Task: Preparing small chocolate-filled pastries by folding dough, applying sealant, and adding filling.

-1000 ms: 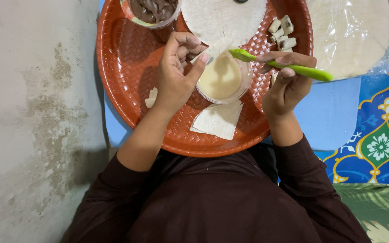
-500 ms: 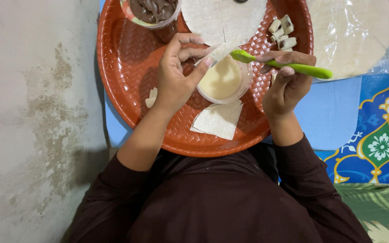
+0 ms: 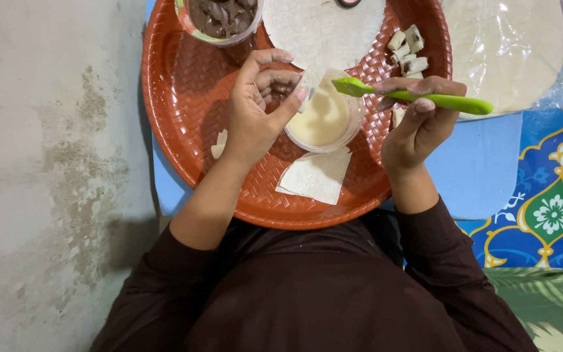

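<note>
Over the middle of the round tray: both hands at work around a small clear bowl of pale paste.

Tray [image 3: 184,117]: red-brown, woven pattern, set on a blue mat [image 3: 483,176]; carries nearly everything in play.

Bowl of paste [image 3: 324,114]: near the tray's centre, between the two hands, upright, about half full of cream-coloured paste.

Left hand [image 3: 255,111]: curled, fingertips pinching a small pale scrap of wrapper just at the bowl's left rim; thumb pressed toward the rim. Cannot tell whether the rim itself is gripped.

Right hand [image 3: 418,120]: closed round the handle of a green spatula [image 3: 412,96], held level, blade tip over the bowl's far rim.

Cut wrapper square [image 3: 314,176]: flat on the tray's near edge, just below the bowl, touching nothing else.

Large round wrapper sheet [image 3: 324,26]: at the tray's far edge, partly under the bowl's far side.

Rolled pieces [image 3: 408,49]: small cluster toward the tray's far right edge, above the right hand.

Brown filling tub [image 3: 223,16]: at the tray's far left edge, well apart from the paste.

Bagged sheets [image 3: 509,52]: off the tray, beyond its right edge.

Doing it well, as judged: dip only the blade tip, wipe excess on the rim, steady the bowl with the left fingers, spread thinly along the wrapper's edge, keep drips over the tray.
</note>
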